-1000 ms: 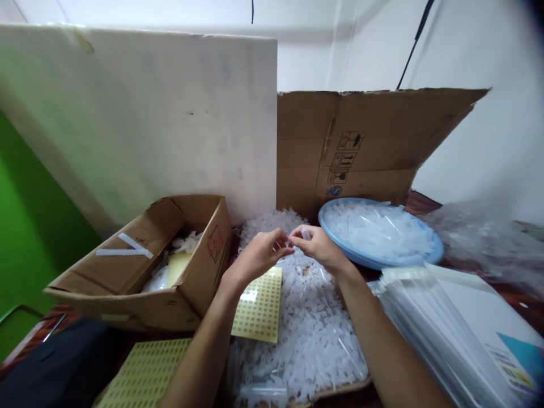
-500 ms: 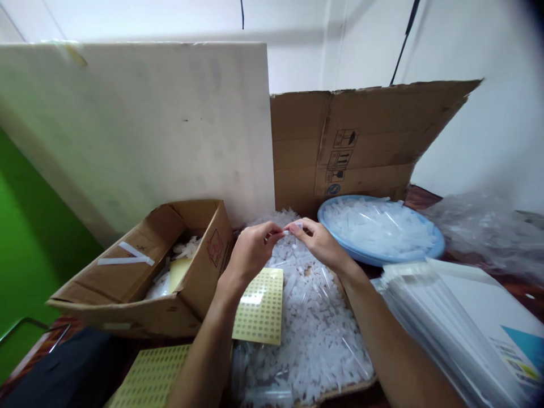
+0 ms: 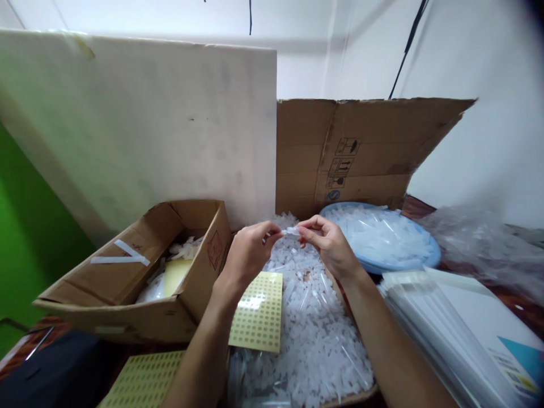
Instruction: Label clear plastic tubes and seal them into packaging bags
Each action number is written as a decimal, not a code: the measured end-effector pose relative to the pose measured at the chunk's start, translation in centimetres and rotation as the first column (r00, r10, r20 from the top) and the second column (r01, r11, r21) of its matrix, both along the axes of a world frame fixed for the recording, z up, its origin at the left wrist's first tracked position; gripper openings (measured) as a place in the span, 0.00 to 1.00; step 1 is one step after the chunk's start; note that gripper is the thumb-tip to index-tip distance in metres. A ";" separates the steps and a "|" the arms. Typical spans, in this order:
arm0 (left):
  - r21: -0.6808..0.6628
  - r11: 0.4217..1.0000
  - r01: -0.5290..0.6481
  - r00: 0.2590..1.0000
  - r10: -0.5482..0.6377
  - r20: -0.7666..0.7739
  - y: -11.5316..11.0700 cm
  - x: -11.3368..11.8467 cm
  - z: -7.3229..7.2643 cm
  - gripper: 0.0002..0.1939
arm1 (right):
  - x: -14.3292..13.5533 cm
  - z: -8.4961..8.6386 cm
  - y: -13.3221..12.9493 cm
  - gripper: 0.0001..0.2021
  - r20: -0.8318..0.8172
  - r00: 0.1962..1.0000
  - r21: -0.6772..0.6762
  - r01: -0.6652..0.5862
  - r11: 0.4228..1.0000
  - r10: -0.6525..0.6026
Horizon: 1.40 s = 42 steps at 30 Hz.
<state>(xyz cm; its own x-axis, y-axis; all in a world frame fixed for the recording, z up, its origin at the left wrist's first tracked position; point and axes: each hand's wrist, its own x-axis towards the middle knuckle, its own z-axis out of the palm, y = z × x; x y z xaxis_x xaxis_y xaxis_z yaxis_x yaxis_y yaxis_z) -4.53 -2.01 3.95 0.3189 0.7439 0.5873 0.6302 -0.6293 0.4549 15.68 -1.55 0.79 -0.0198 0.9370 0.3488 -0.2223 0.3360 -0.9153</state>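
Note:
My left hand (image 3: 254, 245) pinches one end of a small translucent white plastic piece (image 3: 292, 230). Thumb and fingers of my right hand (image 3: 330, 245) close on its other end, so the piece spans the gap between both hands. Its exact kind is too small to make out. Below lies a broad heap of similar small white pieces (image 3: 314, 334) with clear plastic tubes or strips among them. Beside my left forearm, a yellow sheet of small round stickers (image 3: 257, 317) rests on the heap's left edge.
An open cardboard box (image 3: 127, 314) with plastic bits stands at left. Another yellow sticker sheet (image 3: 142, 379) lies in front of it. A blue basin (image 3: 437, 252) full of translucent pieces sits back right, near stacked plastic-wrapped packs (image 3: 459, 317). A cardboard panel (image 3: 306, 153) rises behind.
My right hand has moved slightly right and turned, its fingers farther from my left fingertips. More of the small plastic piece now shows between the hands. The camera view has shifted a little.

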 end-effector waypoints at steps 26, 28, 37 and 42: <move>0.221 0.969 0.111 0.989 -0.087 -0.116 0.4 -0.1 -0.8 0.07 | 0.0 2.0 -1.7 0.13 0.207 0.978 0.143 0.000 0.990 -0.030; 0.229 0.967 0.112 0.992 -0.096 -0.077 0.5 0.0 -1.0 0.06 | -0.2 1.9 -1.7 0.12 0.195 0.980 0.142 0.003 0.990 -0.031; 0.222 0.972 0.077 0.987 -0.105 0.118 1.0 1.1 -2.4 0.07 | -0.3 0.8 -1.0 0.11 0.209 0.977 0.136 0.023 0.990 -0.051; 0.183 0.979 0.088 0.978 -0.120 0.171 1.6 1.4 -3.3 0.07 | -0.5 0.0 -0.6 0.11 0.255 0.964 0.130 0.047 0.990 -0.080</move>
<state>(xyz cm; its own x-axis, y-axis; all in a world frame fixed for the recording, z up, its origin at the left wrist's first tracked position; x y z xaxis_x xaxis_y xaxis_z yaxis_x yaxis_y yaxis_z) -3.14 -0.45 0.63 0.2663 0.5936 0.7595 0.4744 -0.7666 0.4328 15.21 -2.10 0.81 -0.0664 0.8902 0.4507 0.0424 0.4538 -0.8901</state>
